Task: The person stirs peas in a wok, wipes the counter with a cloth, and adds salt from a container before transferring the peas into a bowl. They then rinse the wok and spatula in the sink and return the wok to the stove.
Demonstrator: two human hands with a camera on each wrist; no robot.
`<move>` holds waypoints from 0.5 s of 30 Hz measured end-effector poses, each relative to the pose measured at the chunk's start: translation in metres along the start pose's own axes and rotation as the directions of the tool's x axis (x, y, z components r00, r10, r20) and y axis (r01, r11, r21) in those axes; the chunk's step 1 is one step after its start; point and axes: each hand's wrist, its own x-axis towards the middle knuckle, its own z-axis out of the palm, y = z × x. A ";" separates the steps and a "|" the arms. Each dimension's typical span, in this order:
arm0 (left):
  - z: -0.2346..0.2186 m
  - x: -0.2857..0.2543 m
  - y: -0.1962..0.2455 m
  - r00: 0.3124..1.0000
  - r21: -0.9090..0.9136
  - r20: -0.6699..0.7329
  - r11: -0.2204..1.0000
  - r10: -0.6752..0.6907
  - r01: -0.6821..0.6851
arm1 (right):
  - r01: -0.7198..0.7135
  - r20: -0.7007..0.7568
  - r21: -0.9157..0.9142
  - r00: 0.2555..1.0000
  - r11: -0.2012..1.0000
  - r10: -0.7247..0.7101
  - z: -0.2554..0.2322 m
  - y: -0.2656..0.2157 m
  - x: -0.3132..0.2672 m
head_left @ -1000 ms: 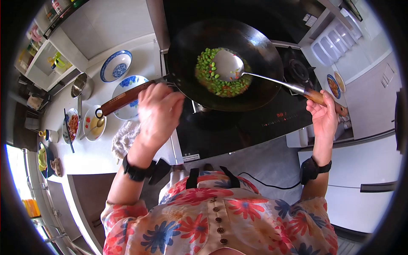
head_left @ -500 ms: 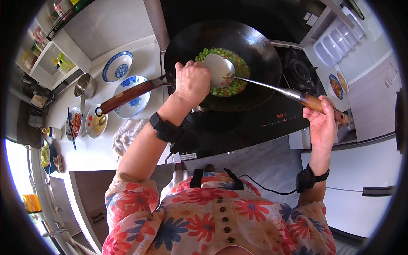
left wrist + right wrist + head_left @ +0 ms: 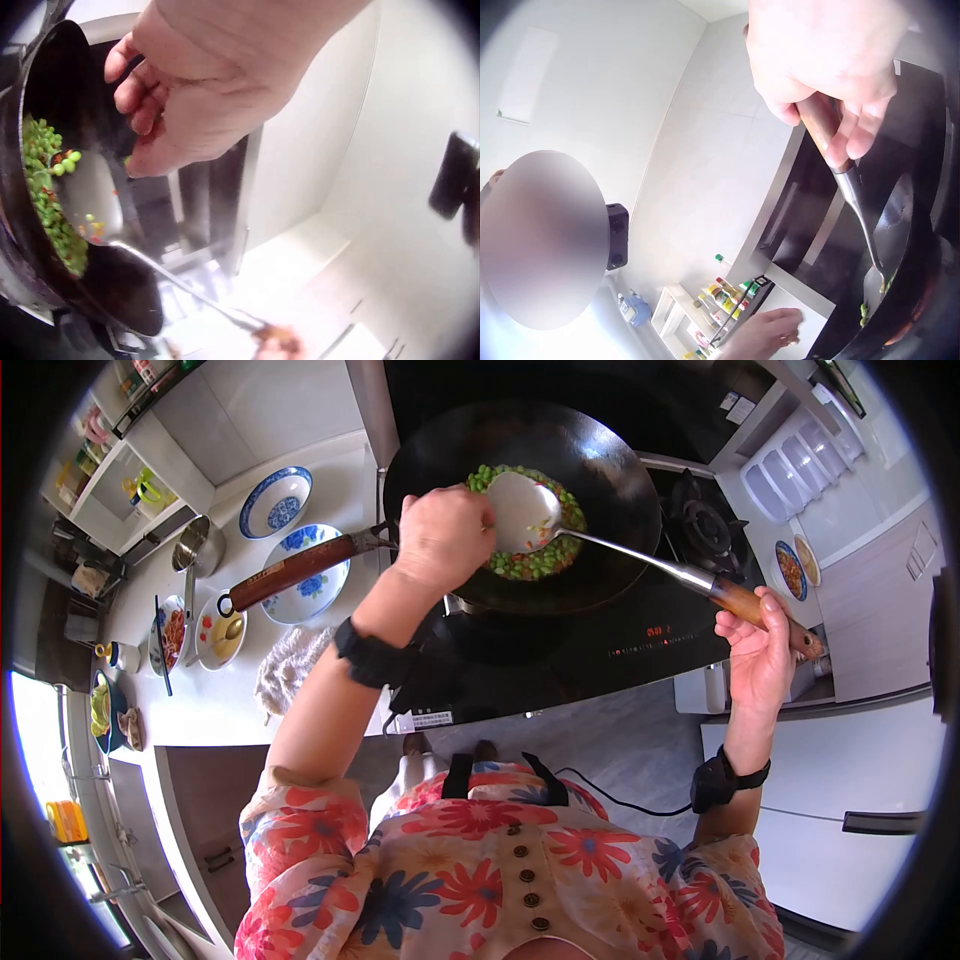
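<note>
My right hand [image 3: 760, 660] holds the wooden handle of a wok spatula [image 3: 522, 515], its steel blade over the wok [image 3: 610, 490]. A few green beans and red bits lie on the blade. Below it, green beans [image 3: 540, 565] mixed with red pieces fill the wok's bottom. My left hand [image 3: 445, 540] is over the wok's left side, close by the blade. Its fingers are curled against the thumb in the left wrist view, where a speck of green, apparently a bean, shows at the thumb tip.
The wok's wooden handle [image 3: 310, 570] juts left above a blue-and-white plate [image 3: 325, 595]. Left on the counter are a patterned bowl [image 3: 275, 500], a saucepan [image 3: 205, 545], a bowl with a spoon [image 3: 225, 645] and a cloth [image 3: 290, 675]. A second burner [image 3: 705, 525] lies right.
My left hand has moved right from above the wok handle to beside the spatula blade, and its fingers are now curled together. My right hand keeps its hold, with the spatula nearly still.
</note>
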 end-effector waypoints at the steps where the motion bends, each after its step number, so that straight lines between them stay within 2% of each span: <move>1: -0.014 -0.004 0.003 1.000 0.000 0.003 1.000 -0.002 0.002 | 0.020 -0.013 -0.027 1.000 0.999 -0.021 -0.001 0.000 0.001; 2: -0.032 -0.011 0.008 0.994 -0.370 0.094 0.925 -0.058 0.089 | 0.039 -0.025 -0.053 0.999 0.998 -0.040 -0.002 0.001 0.002; 3: -0.051 -0.019 0.015 0.977 -0.675 0.197 0.712 -0.079 0.194 | 0.033 -0.023 -0.052 0.999 0.998 -0.035 -0.003 0.002 0.002; 5: -0.090 -0.043 0.033 0.934 -0.912 0.353 0.245 0.059 0.330 | 0.068 -0.084 -0.151 0.993 0.986 -0.082 -0.003 0.006 0.003; 6: -0.101 -0.057 0.039 0.932 -0.954 0.298 0.103 0.208 0.282 | 0.064 -0.078 -0.172 0.994 0.983 -0.078 -0.006 0.008 0.004; 7: -0.120 -0.072 0.057 0.919 -0.935 0.322 -0.074 0.227 0.346 | 0.049 -0.082 -0.182 0.995 0.982 -0.065 -0.004 0.008 0.004; 8: -0.116 -0.078 0.059 0.898 -0.978 0.041 -0.164 0.439 0.126 | 0.047 -0.081 -0.183 0.995 0.982 -0.063 -0.005 0.009 0.005; 9: -0.132 -0.084 0.065 0.799 -0.886 0.124 -0.298 0.588 0.356 | 0.048 -0.080 -0.181 0.995 0.982 -0.063 -0.005 0.010 0.006; 11: -0.135 -0.098 0.070 0.766 -0.900 -0.132 -0.400 0.629 0.173 | 0.039 -0.057 -0.195 0.997 0.980 -0.051 -0.003 0.012 0.007; 12: -0.119 -0.102 0.072 0.698 -0.842 -0.340 -0.535 0.630 0.073 | 0.043 -0.073 -0.220 0.995 0.974 -0.061 -0.001 0.011 0.006; 13: -0.104 -0.103 0.074 0.596 -0.748 -0.537 -0.663 0.597 -0.010 | 0.051 -0.090 -0.248 0.993 0.967 -0.075 0.001 0.010 0.006; 14: -0.101 -0.112 0.076 0.652 -0.688 -0.595 -0.717 0.471 -0.110 | 0.044 -0.094 -0.251 0.993 0.967 -0.069 0.003 0.009 0.006; 15: -0.112 -0.115 0.068 0.647 -0.687 -0.602 -0.716 0.468 -0.121 | 0.053 -0.084 -0.251 0.994 0.967 -0.076 0.006 0.007 0.005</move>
